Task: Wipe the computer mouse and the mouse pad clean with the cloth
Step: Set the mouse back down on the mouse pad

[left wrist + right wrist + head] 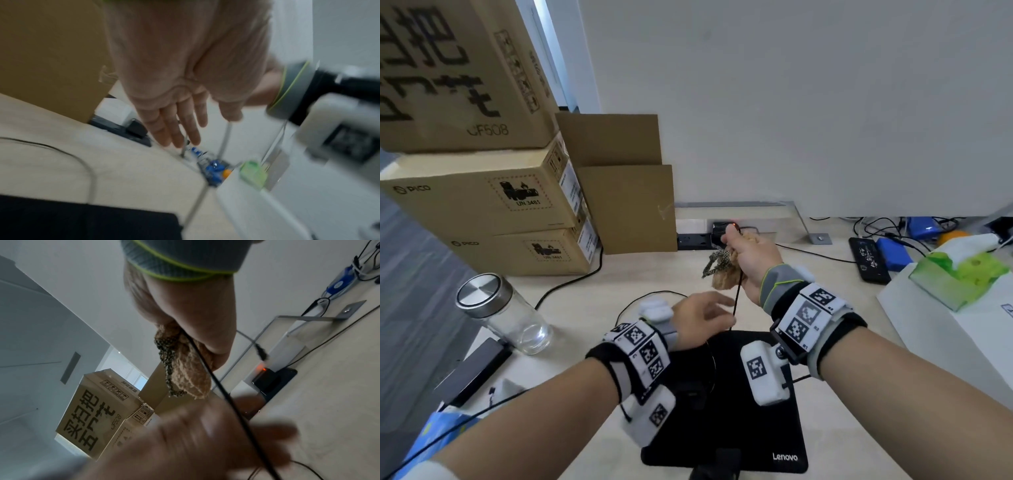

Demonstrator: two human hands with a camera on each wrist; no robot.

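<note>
My right hand (748,255) is raised above the desk and grips a bunched beige cloth (722,270) with a dark patterned edge, together with the thin black mouse cable (736,298). The right wrist view shows the cloth (185,369) and the cable (216,386) running out of the fist. Just below, my left hand (705,315) hovers with spread, straight fingers (180,129) close to the cable, holding nothing. The black Lenovo mouse pad (767,435) lies under both wrists. A dark shape (690,394) on the pad, half hidden by my left wrist, may be the mouse.
Stacked cardboard boxes (482,205) stand at the back left, with a glass jar (506,315) in front of them. A power strip (698,240) lies by the wall. A green tissue box (955,274), a white box (945,342) and blue devices (893,253) sit on the right.
</note>
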